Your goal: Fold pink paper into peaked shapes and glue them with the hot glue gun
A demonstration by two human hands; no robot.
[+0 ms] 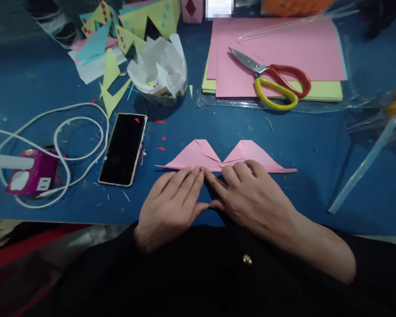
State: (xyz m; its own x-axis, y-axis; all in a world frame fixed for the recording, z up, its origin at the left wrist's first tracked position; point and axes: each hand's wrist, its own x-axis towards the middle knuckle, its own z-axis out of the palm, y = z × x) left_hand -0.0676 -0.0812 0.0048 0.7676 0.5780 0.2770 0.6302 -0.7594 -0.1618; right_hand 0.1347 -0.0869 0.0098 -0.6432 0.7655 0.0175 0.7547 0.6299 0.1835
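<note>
A folded pink paper [251, 154] lies on the blue table, with two raised peaks and a long straight lower edge that ends in thin points. My left hand [173, 202] rests at the middle of that lower edge, its fingers pressed together on the paper. Beside it, my right hand [251, 193] bears on the same edge with curled fingers, the index finger reaching toward the left fingertips. Both thumbs meet below the paper. The part of the edge beneath the fingers is hidden.
Left of the paper lie a phone [122, 149] and a purple device [36, 171] with a white cable. Behind stand a paper-lined tub [161, 70] and scissors [272, 79] on coloured sheets [284, 39]. A glue stick [364, 163] is at the right.
</note>
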